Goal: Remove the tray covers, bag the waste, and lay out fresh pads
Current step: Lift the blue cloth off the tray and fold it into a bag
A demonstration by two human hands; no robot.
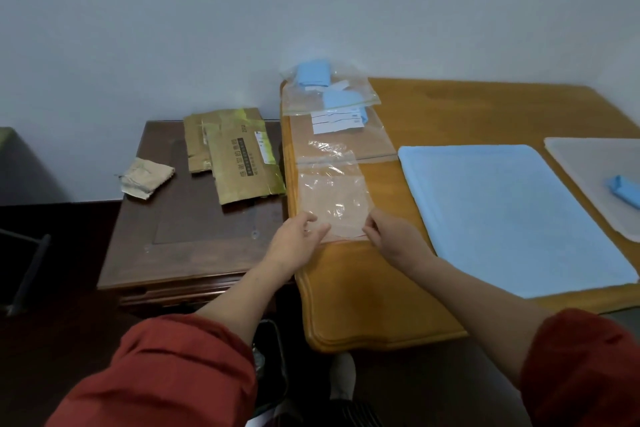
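Observation:
An empty clear plastic bag (332,191) lies flat on the left part of the light wooden table (450,107). My left hand (298,243) and my right hand (391,236) each pinch its near edge, one at either corner. A light blue pad (512,215) is spread flat on the table to the right of my hands. Further right stands a pale grey tray (588,163) with a folded blue pad (623,189) on it. At the table's far left corner lies another clear bag (332,94) holding folded blue pads and white labels.
A dark wooden side table (194,229) stands to the left, carrying flattened cardboard (239,156) and a crumpled brown scrap (145,177). A grey wall rises behind both tables. The dark floor and my foot show below the table edge.

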